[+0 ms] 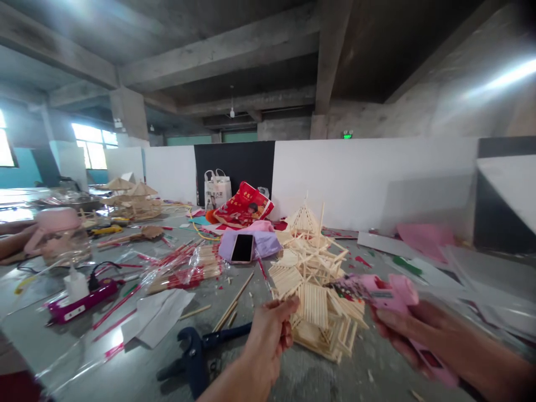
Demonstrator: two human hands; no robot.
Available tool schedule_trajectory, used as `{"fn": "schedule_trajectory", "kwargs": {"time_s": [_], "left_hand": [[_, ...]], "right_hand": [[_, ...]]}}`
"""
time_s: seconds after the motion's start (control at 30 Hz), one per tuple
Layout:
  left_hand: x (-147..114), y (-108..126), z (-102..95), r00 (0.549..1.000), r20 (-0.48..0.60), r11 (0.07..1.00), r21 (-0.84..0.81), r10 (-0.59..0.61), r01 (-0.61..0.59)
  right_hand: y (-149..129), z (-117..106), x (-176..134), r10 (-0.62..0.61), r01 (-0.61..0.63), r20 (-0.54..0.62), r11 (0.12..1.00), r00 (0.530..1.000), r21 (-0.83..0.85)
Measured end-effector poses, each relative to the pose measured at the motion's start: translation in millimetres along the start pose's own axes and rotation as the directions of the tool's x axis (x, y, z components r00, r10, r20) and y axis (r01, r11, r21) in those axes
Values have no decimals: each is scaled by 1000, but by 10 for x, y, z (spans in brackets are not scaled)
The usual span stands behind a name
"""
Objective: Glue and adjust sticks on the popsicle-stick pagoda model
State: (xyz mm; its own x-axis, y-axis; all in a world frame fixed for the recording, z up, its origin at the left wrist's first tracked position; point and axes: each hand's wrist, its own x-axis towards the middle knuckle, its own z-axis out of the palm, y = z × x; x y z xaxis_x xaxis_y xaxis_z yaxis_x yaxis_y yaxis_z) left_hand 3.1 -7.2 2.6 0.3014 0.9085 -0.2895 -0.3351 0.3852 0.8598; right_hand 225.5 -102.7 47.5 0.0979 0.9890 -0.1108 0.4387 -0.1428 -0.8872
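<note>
While the left hand [270, 329] pinches a thin pale wooden stick [280, 303] between thumb and fingers, the right hand [422, 335] is wrapped shut around a pink hot-glue gun [387, 295], its nozzle pointing left toward the model; this hand is blurred, so the exact finger placement cannot be made out. Between the two hands, on the grey table [138, 368], sits a pale model building made of many small wooden sticks [312, 279], with tiered roofs and a peaked top, its near panels just beside the left fingertips.

By its look the model is very light and brittle: stiff slats joined only at small glued spots, with loose ends sticking out at angles. It would likely crack or shed pieces if squeezed, so the flat, closely packed wall and roof panels low down seem the safer places to take hold, with a soft, spread grip rather than a pinch on any one protruding stick. The single stick is stiff but easily snapped, best held near its middle or lower end. The glue gun is rigid plastic and firm in a full grasp, though its tip is probably hot.

Near the left forearm lies a dark blue cutting tool [196, 349]. Farther back are a black smartphone on a lilac cloth [242, 248], a clear bag of sticks [188, 267], and a second stick model [134, 201].
</note>
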Motion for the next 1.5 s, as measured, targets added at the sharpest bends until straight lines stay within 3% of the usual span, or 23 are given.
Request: {"fn": "schedule_trajectory", "kwargs": {"time_s": [0.2, 0.47, 0.77, 1.1, 1.5], "left_hand": [[-132, 26, -75, 999, 36, 999, -31, 33, -32], [-224, 86, -237, 997, 79, 998, -60, 20, -15], [-168, 17, -258, 996, 84, 996, -86, -7, 14], [-142, 15, -261, 996, 86, 996, -88, -21, 29], [-149, -3, -256, 995, 100, 995, -98, -21, 30]], "right_hand": [[-125, 244, 97, -105, 104, 116, 994, 988, 13], [-116, 383, 245, -68, 77, 113, 994, 991, -83], [-245, 400, 206, -128, 157, 133, 959, 983, -236], [-294, 404, 239, -169, 212, 175, 941, 970, -263], [-293, 411, 184, -107, 149, 146, 938, 983, -313]]}}
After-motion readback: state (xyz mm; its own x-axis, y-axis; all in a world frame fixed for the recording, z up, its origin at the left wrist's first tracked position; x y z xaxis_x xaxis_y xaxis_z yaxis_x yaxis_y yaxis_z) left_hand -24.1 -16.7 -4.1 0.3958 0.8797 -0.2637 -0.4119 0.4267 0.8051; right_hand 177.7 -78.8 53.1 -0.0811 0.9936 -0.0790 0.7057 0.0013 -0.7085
